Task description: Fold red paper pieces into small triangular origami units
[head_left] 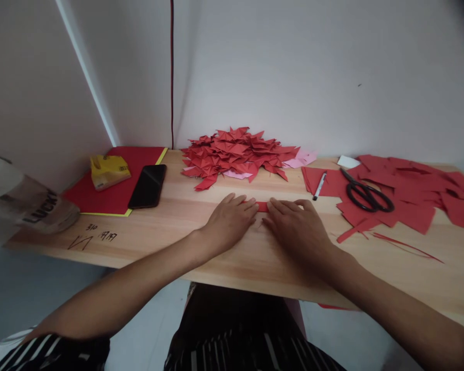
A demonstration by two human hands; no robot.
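Note:
A small folded piece of red paper (262, 206) lies on the wooden table in front of me, its ends hidden under my fingers. My left hand (234, 216) presses on its left end with the fingers close together. From the other side, my right hand (294, 221) holds the right end, fingers on the paper and the thumb nearer to me. Just behind both hands rises a heap of folded red paper shapes (235, 152), with some pink paper (301, 157) at its edge.
On the right, black-handled scissors (369, 197) rest on cut red paper sheets (410, 190), near a marker pen (320, 186). Leftward are a black phone (147, 186), a yellow packet (110, 171) on a red sheet (100, 198), and a "LUCKY" cup (46, 208). A wall stands behind.

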